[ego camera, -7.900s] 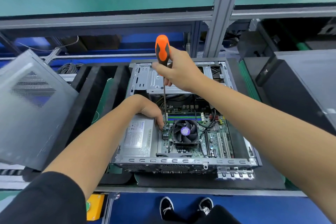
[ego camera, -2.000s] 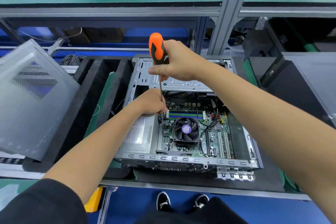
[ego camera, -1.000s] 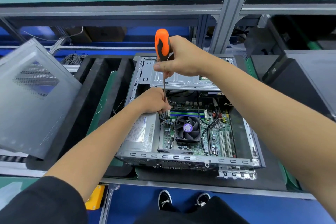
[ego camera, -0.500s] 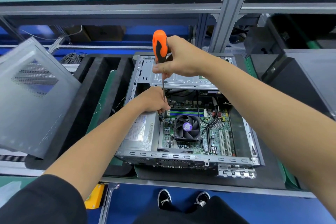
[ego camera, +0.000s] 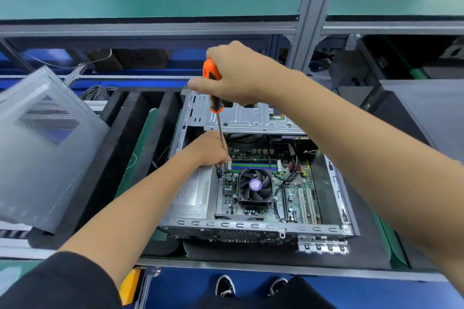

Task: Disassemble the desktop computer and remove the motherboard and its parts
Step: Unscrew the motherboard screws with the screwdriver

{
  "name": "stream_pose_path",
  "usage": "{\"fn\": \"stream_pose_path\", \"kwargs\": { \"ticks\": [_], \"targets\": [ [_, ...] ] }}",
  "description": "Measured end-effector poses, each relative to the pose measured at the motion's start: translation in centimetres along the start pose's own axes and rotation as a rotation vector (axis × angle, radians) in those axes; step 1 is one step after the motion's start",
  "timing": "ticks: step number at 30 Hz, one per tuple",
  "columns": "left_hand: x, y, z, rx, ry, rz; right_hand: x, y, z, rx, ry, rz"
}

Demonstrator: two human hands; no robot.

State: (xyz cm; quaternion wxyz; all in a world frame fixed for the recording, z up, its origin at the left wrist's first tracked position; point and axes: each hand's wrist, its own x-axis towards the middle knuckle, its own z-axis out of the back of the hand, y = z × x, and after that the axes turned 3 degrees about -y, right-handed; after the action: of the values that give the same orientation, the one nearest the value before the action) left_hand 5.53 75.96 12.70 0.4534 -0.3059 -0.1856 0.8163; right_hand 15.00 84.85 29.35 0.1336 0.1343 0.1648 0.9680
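Observation:
An open desktop case lies flat on the black mat. Inside it sits the green motherboard with a black CPU fan and RAM sticks. My right hand grips the orange-and-black handle of a screwdriver, held upright, its shaft running down into the case. My left hand sits at the board's upper left corner, fingers pinched around the shaft near its tip. The tip itself is hidden by my fingers. A silver power supply lies left of the board.
The removed grey side panel leans at the left. A drive cage spans the case's far end. A dark computer case stands at the right. A grey frame post rises behind, with green shelves above.
The screwdriver and both hands stay at the board's upper left corner. My right hand has shifted its grip round the handle, now covering more of it.

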Motion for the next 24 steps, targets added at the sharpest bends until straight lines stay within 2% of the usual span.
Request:
{"fn": "stream_pose_path", "kwargs": {
  "ticks": [1, 4, 6, 9, 12, 14, 17, 21, 24],
  "targets": [
    [-0.1, 0.0, 0.0, -0.002, -0.005, 0.001, 0.1, 0.2, 0.0, -0.014, 0.020, -0.012],
    [-0.2, 0.1, 0.1, 0.010, -0.008, 0.003, 0.3, 0.3, 0.6, 0.184, 0.184, -0.045],
    [-0.4, 0.1, 0.2, 0.036, -0.012, -0.012, 0.6, 0.0, 1.2, 0.219, 0.259, -0.052],
    [-1.1, 0.5, 0.3, 0.170, -0.136, -0.141, 1.2, -0.7, 1.8, 0.195, 0.302, -0.060],
    [-2.1, 0.7, 0.3, -0.027, -0.263, -0.260, 1.5, -1.1, 2.5, 0.180, 0.367, -0.056],
    [-2.1, 0.8, 0.4, -0.176, -0.268, -0.295, 1.6, -0.7, 3.0, 0.224, 0.416, -0.063],
    [-1.8, 0.9, 0.3, -0.223, -0.254, -0.298, 1.8, -0.2, 3.2, 0.224, 0.467, -0.103],
    [-1.6, 1.2, 0.1, -0.210, -0.283, -0.295, 1.5, 0.6, 2.7, -0.098, 0.297, -0.132],
    [-1.5, 1.4, 0.0, -0.195, -0.312, -0.302, 1.5, 1.2, 1.8, -0.134, 0.204, -0.142]
  ]
}}
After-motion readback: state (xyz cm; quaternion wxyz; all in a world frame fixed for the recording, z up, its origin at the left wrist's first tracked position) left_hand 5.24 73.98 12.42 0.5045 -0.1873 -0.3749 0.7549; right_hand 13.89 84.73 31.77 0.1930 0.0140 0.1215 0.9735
